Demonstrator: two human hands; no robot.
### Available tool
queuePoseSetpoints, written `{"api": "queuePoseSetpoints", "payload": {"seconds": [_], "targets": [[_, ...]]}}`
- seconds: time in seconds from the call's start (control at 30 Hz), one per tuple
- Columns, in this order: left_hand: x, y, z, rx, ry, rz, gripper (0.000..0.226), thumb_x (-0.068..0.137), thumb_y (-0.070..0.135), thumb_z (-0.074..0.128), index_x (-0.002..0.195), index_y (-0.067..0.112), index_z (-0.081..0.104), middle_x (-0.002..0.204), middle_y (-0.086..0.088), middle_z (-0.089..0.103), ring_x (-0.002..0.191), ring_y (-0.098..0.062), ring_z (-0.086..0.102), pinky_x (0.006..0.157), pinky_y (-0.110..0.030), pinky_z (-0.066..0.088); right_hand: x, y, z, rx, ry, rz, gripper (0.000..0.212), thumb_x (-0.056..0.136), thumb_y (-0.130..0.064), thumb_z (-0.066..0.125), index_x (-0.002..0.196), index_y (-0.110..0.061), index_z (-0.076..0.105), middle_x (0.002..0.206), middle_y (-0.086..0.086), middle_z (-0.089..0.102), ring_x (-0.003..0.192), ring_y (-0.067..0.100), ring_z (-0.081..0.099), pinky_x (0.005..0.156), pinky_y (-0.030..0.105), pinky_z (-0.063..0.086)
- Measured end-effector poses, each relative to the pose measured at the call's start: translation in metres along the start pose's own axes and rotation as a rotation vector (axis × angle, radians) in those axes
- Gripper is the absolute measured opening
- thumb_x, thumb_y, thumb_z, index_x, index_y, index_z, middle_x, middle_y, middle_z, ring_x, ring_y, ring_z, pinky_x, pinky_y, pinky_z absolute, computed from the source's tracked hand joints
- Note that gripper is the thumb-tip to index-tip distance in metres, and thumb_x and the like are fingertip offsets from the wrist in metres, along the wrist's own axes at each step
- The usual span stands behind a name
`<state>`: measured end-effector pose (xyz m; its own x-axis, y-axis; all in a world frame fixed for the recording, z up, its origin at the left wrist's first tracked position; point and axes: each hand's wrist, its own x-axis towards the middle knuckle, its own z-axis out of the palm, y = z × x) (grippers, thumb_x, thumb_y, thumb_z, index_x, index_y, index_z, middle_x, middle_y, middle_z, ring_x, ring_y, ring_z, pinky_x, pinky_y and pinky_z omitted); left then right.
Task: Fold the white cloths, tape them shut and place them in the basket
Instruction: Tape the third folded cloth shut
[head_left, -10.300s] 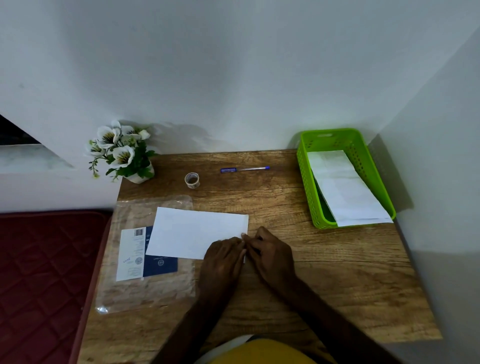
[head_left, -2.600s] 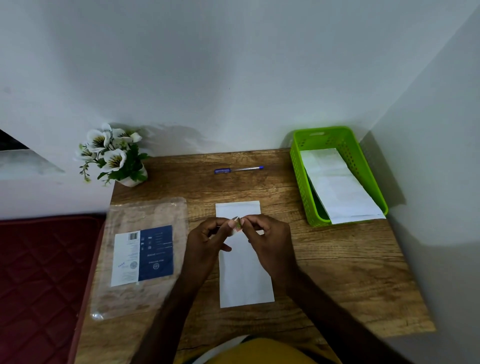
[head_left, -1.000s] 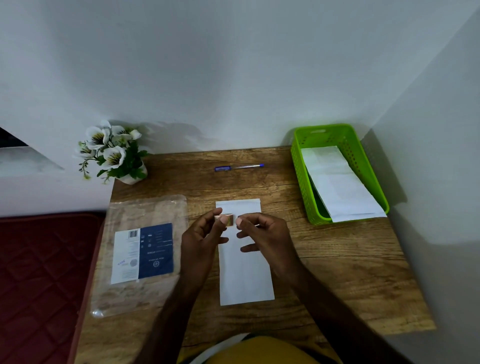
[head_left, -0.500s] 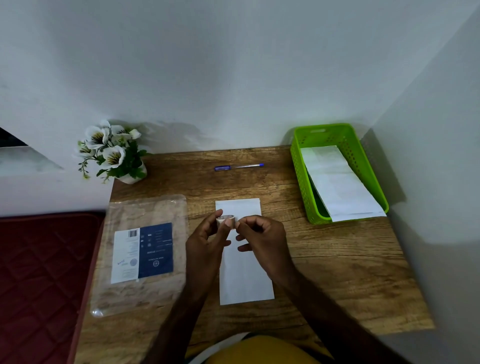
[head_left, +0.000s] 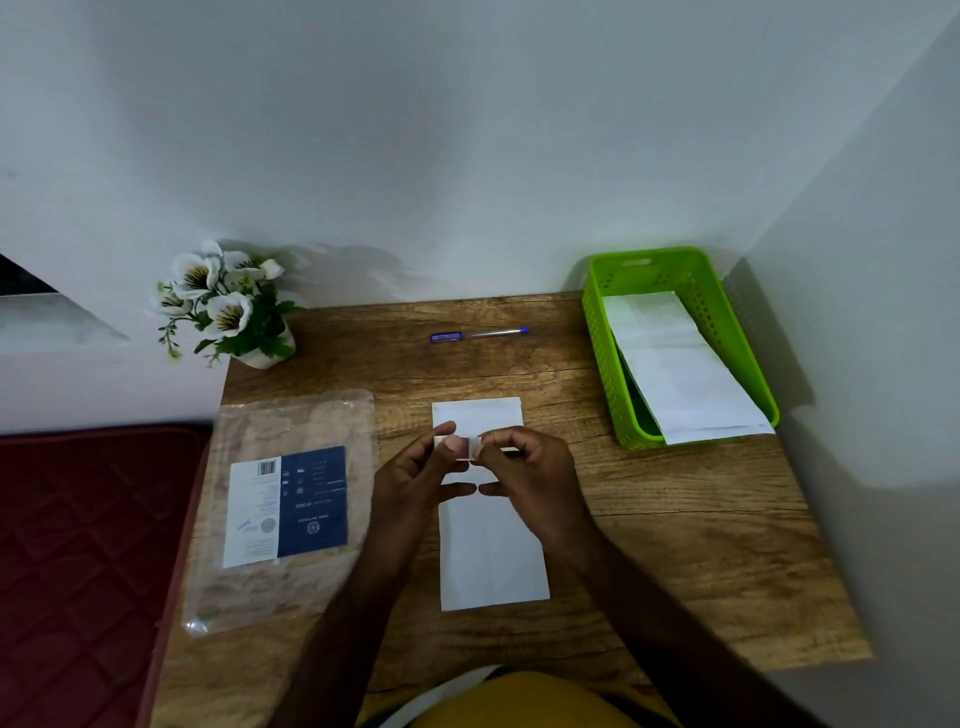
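A folded white cloth (head_left: 493, 561) lies lengthwise in the middle of the wooden table (head_left: 701, 545). Both hands hover over its far half. My left hand (head_left: 415, 475) pinches a small roll of tape (head_left: 451, 444) between thumb and fingers. My right hand (head_left: 530, 470) pinches the free end of the tape (head_left: 475, 447) right beside the roll. The green basket (head_left: 602, 364) stands at the back right with folded white cloths (head_left: 680, 374) inside, one sticking out over its near rim.
A clear plastic packet (head_left: 285, 499) with a blue and white label lies to the left of the cloth. A blue pen (head_left: 478, 335) lies near the back edge. A pot of white flowers (head_left: 228, 306) stands at the back left corner. Walls close in behind and on the right.
The cloth went from a wide sheet on the left to a narrow fold in the middle. The roll left the table for my hands, and my right fingers have drawn a short tab from it.
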<state>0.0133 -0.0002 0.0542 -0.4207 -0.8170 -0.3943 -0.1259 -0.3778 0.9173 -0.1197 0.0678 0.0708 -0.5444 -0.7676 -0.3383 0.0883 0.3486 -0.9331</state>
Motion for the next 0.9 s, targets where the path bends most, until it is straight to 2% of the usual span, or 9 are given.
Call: {"api": "queuePoseSetpoints", "payload": {"seconds": [0.1,0.3,0.57,0.67,0.8,0.9], "targets": [[0.001,0.001,-0.004,-0.023,-0.035,-0.029,0.038,0.096,0.042,0.062,0.131,0.027,0.068,0.114,0.006,0.076,0.105,-0.019,0.074,0.076,-0.034,0.063,0.001,-0.001,-0.004,0.035,-0.017,0.064,0.011,0.094,-0.014,0.072,0.1,-0.006,0.077,0.104,0.006,0.074,0.094,0.019,0.074,0.074,0.037,0.066],[0.0,0.003,-0.009,-0.099,-0.095,-0.1,0.039,0.093,0.044,0.061,0.128,0.027,0.07,0.117,0.002,0.075,0.11,-0.023,0.072,0.083,-0.04,0.063,0.0,-0.002,-0.008,0.136,-0.058,0.149,0.006,0.092,-0.012,0.073,0.089,-0.015,0.078,0.102,0.003,0.075,0.092,0.015,0.076,0.069,0.032,0.065],[-0.002,0.007,-0.014,-0.241,-0.156,-0.186,0.046,0.089,0.043,0.063,0.128,0.02,0.071,0.125,-0.01,0.073,0.116,-0.028,0.07,0.086,-0.04,0.062,-0.002,-0.003,-0.012,0.25,-0.098,0.247,0.005,0.091,-0.011,0.075,0.088,-0.013,0.079,0.095,-0.001,0.08,0.092,0.016,0.078,0.069,0.034,0.064],[-0.003,0.008,-0.015,-0.301,-0.174,-0.219,0.046,0.09,0.04,0.061,0.128,0.016,0.07,0.126,-0.013,0.072,0.116,-0.029,0.07,0.085,-0.038,0.062,-0.002,-0.002,-0.013,0.28,-0.093,0.293,0.002,0.09,-0.012,0.077,0.09,-0.01,0.078,0.1,0.004,0.08,0.094,0.02,0.078,0.074,0.038,0.065],[-0.003,0.008,-0.016,-0.418,-0.181,-0.26,0.041,0.093,0.037,0.058,0.123,0.013,0.073,0.124,-0.016,0.072,0.104,-0.023,0.073,0.082,-0.037,0.063,-0.002,-0.003,-0.013,0.32,-0.1,0.339,0.013,0.089,-0.012,0.077,0.098,-0.003,0.075,0.108,0.011,0.078,0.098,0.024,0.077,0.087,0.048,0.063],[-0.002,0.008,-0.018,-0.478,-0.203,-0.27,0.04,0.096,0.036,0.056,0.123,0.012,0.074,0.12,-0.016,0.073,0.1,-0.021,0.073,0.081,-0.036,0.063,-0.002,-0.002,-0.014,0.36,-0.121,0.357,0.014,0.091,-0.012,0.075,0.101,-0.001,0.074,0.109,0.012,0.078,0.101,0.025,0.076,0.09,0.05,0.061]]}}
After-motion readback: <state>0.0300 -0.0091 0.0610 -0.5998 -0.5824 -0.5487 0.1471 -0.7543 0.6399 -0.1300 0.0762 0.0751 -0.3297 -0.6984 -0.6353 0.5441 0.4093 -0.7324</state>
